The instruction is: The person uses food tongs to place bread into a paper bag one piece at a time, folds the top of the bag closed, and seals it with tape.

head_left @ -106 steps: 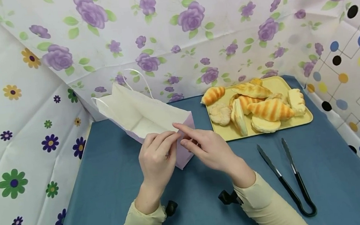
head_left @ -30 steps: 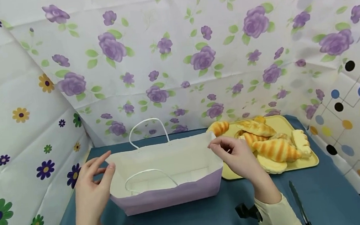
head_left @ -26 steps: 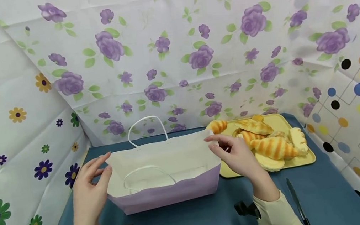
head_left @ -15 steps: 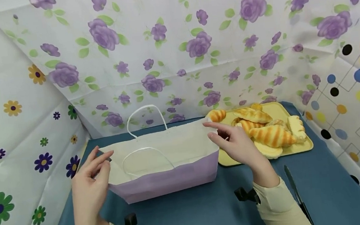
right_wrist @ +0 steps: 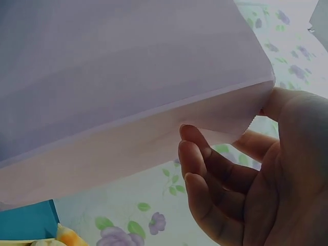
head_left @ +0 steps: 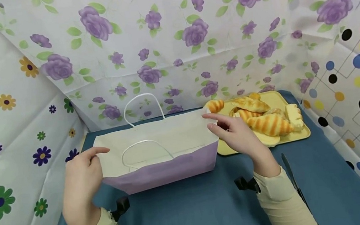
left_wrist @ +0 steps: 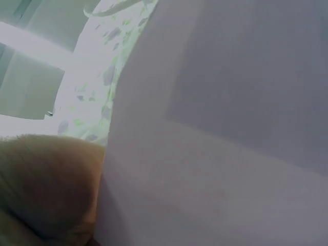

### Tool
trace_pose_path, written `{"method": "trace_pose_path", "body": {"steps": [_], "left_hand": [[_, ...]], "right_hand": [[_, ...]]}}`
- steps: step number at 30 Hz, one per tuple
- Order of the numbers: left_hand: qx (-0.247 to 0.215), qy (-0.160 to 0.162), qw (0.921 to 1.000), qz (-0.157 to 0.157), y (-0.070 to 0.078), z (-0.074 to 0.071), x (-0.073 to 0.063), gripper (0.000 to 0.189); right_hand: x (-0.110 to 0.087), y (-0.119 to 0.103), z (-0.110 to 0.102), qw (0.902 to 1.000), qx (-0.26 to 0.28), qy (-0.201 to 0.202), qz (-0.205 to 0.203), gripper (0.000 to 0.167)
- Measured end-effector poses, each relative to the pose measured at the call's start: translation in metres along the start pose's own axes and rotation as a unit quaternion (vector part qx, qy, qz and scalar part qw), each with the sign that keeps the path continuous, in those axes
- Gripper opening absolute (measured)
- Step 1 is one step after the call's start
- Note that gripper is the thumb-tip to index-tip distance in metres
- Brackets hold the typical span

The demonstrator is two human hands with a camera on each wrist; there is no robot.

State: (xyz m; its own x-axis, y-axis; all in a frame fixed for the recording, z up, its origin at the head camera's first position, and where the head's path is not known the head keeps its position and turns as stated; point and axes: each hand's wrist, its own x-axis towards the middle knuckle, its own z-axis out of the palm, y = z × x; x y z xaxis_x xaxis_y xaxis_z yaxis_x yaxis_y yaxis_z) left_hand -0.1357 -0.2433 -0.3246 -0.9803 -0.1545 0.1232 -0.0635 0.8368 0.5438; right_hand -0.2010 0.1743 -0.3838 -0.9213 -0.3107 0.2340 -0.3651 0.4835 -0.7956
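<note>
A lilac paper bag (head_left: 169, 170) with a white inside and two white cord handles stands open on the table, its mouth facing up toward the head camera. My left hand (head_left: 83, 171) grips its left end, index finger stretched over the rim. In the left wrist view, the bag's plain side (left_wrist: 220, 143) fills most of the picture beside the hand. At the right end my right hand (head_left: 233, 133) holds the rim: thumb and index reach over the edge, while the other fingers (right_wrist: 197, 187) curl loosely along the outside of the side panel.
A yellow tray (head_left: 220, 147) piled with bread and pastries (head_left: 269, 124) stands right behind my right hand. Black-handled tongs (head_left: 289, 169) lie to the right, partly hidden by my forearm. A flowered cloth (head_left: 174, 48) hangs behind the blue table (head_left: 182, 212).
Both hands have gone from the bag's near corner to its two ends, and the bag has turned from slanted to broadside. Lately my left index finger has stretched over the left rim.
</note>
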Motion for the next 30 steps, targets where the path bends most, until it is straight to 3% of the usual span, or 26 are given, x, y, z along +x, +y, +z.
{"method": "trace_pose_path", "body": {"steps": [6,10,15,19,23,30], "left_hand": [[-0.008,-0.070,0.9972,-0.027,-0.004,-0.005,0.000,0.058],[-0.029,-0.089,0.9948,-0.040,-0.009,-0.003,-0.004,0.060],[-0.110,-0.012,0.9932,-0.037,-0.020,0.010,-0.014,0.055],[-0.179,0.056,0.9809,-0.052,-0.023,0.022,-0.015,0.051],[-0.204,0.097,0.9718,-0.068,-0.020,0.030,-0.015,0.054],[-0.209,0.130,0.9681,-0.050,-0.018,0.038,-0.015,0.056]], "right_hand": [[0.002,-0.001,-0.003,1.0000,-0.006,-0.005,0.001,0.043],[-0.001,-0.002,-0.003,0.9999,-0.002,-0.008,0.007,0.044],[-0.004,0.000,-0.002,0.9999,0.004,-0.007,0.006,0.044],[-0.004,0.001,-0.001,1.0000,0.004,-0.004,0.001,0.043],[-0.005,0.001,0.000,1.0000,0.003,-0.004,0.003,0.043],[-0.005,0.000,0.002,0.9999,-0.005,0.011,-0.008,0.043]]}}
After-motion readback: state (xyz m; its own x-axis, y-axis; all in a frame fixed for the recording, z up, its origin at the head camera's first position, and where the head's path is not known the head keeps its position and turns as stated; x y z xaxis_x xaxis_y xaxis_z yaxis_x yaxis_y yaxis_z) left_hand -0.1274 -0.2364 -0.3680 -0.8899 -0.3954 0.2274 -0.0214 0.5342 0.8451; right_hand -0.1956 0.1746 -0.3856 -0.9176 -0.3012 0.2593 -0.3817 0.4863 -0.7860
